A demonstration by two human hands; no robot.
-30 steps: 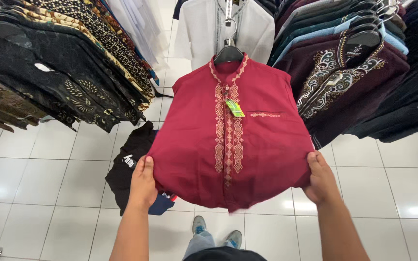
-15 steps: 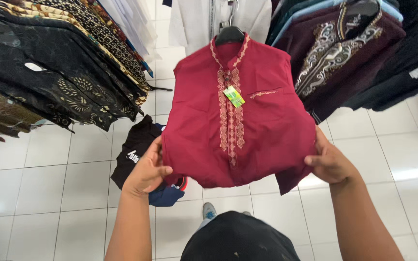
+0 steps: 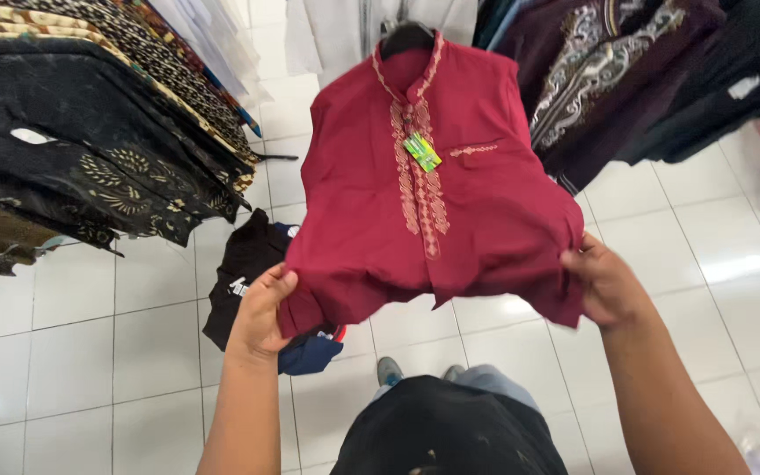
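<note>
Two bare hands hold up a dark red shirt (image 3: 450, 202) in the middle of the frame. The left hand (image 3: 261, 312), at lower left of centre, has its grip clenched on the shirt's lower left corner, fingers curled over the hem. The right hand (image 3: 604, 281), at right of centre, has its grip closed on the lower right corner, bunching the cloth there. The shirt hangs on a black hanger (image 3: 406, 37) at the top of the frame, its front facing the camera, with a band of pale embroidery down the placket and a small green tag (image 3: 422, 151) near the chest. Below the shirt, a heap of dark clothes (image 3: 248, 264) lies on the white tiled floor (image 3: 90, 352). Patterned black shirts (image 3: 81, 149) hang on a rack at upper left; dark maroon embroidered garments (image 3: 609, 79) hang at upper right. The person's dark top fills the bottom centre.
</note>
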